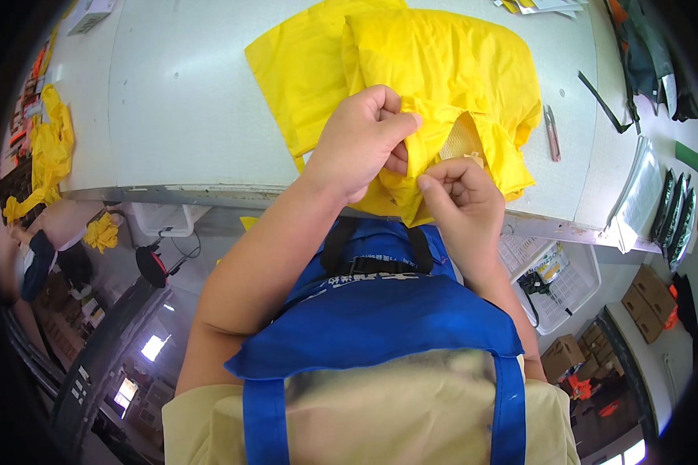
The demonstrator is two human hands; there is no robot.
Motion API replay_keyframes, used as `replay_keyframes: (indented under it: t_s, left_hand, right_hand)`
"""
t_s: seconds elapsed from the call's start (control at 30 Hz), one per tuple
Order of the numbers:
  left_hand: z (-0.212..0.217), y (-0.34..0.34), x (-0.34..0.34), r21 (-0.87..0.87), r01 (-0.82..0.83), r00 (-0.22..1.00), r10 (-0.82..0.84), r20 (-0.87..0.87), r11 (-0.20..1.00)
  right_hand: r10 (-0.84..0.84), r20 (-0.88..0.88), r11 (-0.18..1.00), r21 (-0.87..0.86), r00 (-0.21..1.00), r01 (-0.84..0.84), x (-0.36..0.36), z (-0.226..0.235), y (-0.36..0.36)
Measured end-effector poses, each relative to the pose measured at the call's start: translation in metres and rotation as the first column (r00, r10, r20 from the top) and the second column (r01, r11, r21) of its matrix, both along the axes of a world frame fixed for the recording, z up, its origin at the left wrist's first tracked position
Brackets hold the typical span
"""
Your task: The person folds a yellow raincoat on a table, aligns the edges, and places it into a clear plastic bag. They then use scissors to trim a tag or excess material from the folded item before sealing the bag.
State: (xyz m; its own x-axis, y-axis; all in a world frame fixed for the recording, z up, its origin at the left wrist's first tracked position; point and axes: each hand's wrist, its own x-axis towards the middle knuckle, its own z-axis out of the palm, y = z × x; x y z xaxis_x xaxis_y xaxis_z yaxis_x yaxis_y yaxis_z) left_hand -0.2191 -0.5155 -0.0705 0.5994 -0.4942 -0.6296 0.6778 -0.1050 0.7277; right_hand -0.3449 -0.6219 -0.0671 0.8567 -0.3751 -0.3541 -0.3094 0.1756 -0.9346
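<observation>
Yellow smooth-fabric garment (450, 58) lies heaped and folded at the near edge of the worktable, in front of the person, with part of it hanging over the rim in the head view. The left hand (368, 139) pinches a folded yellow edge between thumb and fingers; the right hand (469, 198), fingers curled, has its thumb and fingertips together on the lower part of the same edge. Between and beyond them the fabric gapes, showing a pale mesh lining (461, 139) inside.

Judging by how it lies, handling of this edge is under way: it is gathered up and held taut enough to look at, but the opening is not yet closed or flattened, and the cloth around it is loose and creased. Whether other parts are finished cannot be told.

The surface is a long, pale, smooth worktable (194, 116) with a worn metal rim. A slim pair of snips (551, 132) lies just right of the garment, and a thin black strap (603, 103) further right, near a stack of printed sheets (636, 190). Another bunched yellow garment (50, 143) drapes over the table's left end. Below stands a white slatted plastic basket (589, 291), with brown cardboard boxes (647, 302) beyond.
</observation>
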Motion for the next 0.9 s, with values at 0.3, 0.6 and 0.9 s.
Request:
replay_keyframes:
  t_s: [0.3, 0.6, 0.9]
  left_hand:
    - [0.003, 0.001, -0.003, -0.044, 0.012, 0.999, -0.014, -0.045, 0.999]
    - [0.005, 0.006, -0.003, -0.001, 0.041, 0.995, -0.041, 0.088, 0.999]
    - [0.014, 0.03, -0.048, 0.322, 0.047, 0.398, -0.314, 0.862, 0.946]
  right_hand:
    - [0.05, 0.039, 0.906, 0.419, 0.998, -0.062, -0.009, 0.002, -0.021]
    - [-0.288, 0.024, 0.648, -0.731, 0.957, 0.213, -0.005, -0.039, -0.186]
    - [-0.167, -0.436, 0.367, -0.86, 0.884, -0.355, -0.037, -0.119, -0.261]
